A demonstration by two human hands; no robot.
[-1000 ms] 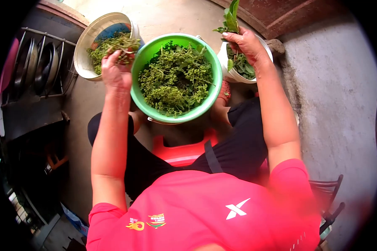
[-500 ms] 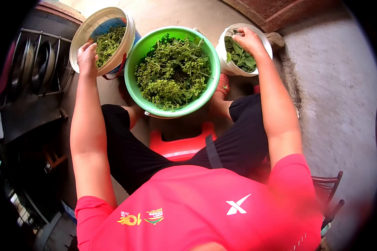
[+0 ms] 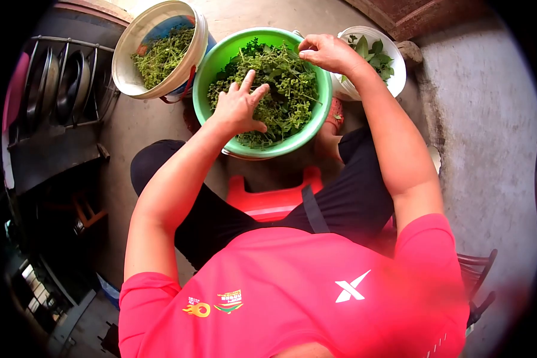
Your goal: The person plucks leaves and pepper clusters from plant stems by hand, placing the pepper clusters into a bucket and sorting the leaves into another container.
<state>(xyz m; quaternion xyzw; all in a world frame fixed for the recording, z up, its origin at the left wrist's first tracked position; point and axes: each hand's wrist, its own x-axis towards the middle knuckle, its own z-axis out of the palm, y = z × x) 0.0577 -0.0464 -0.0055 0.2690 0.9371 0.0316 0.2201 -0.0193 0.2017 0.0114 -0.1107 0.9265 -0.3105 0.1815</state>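
A green bucket (image 3: 198, 83) full of sprigs with small green berry clusters (image 3: 280, 77) stands in front of my knees. My left hand (image 3: 240, 107) is over its near left part, fingers spread, touching or just above the sprigs. Above the bucket's right rim is my right hand (image 3: 331, 55), its fingers loosely bent and pointing left; I see nothing in them. Beside that hand, a white bucket (image 3: 398, 74) contains loose green leaves (image 3: 373, 56). On the left, a tilted cream-coloured bucket (image 3: 122, 59) holds more green sprigs (image 3: 167, 56).
A metal rack (image 3: 71, 42) with several pans is on the left. My legs straddle a red plastic stool (image 3: 268, 203). A brown chair (image 3: 477, 268) stands at the lower right, and a brown wooden panel (image 3: 411, 12) at the top.
My left hand has moved right from the cream-coloured bucket to over the green bucket. My right hand has left the leaf bucket, moving left to the green rim. The view has shifted slightly.
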